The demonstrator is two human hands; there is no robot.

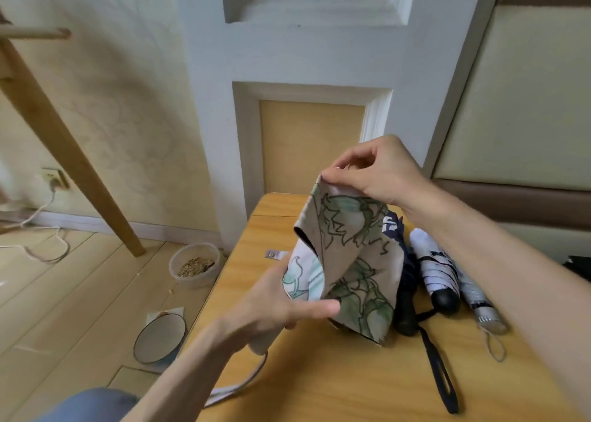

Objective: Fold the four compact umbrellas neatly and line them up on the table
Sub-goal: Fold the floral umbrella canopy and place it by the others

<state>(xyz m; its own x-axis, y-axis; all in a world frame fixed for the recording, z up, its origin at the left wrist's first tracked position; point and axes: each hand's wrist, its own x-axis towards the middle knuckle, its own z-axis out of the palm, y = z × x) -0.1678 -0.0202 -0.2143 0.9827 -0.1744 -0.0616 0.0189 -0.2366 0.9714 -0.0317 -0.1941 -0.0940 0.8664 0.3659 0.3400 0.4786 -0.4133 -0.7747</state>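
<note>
Floral umbrella is held up over the left half of the worktop, not folded yet. The canopy is loose, beige with a green leaf/flower print, and a paler white-green panel shows on the left side.

Left grip is clenched round the lower end of that umbrella, thumb laid across the fabric. A pale handle end sticks out under the palm, and a white wrist strap hangs from it down past the worktop edge.

Right grip pinches the top corner of one canopy panel between thumb and fingertips, holding it up.

Three other umbrellas lie collapsed side by side on the worktop, right of the floral one:
- navy umbrella, partly hidden behind the floral canopy. Black handle toward the camera, long black strap running out over the wood. White marks on the fabric, can't read them.
- white umbrella, just beside the navy one, black handle. Dark lettering on a band, too small to read.
- silver umbrella, furthest right, with a grey cord loop at its near end.

A small snap tab shows just left of the canopy.

On the floor to the left: a clear bowl with grainy stuff in it, a dark-rimmed plate, and a slanted wooden leg. There's a wall socket with a cable plugged in.
</note>
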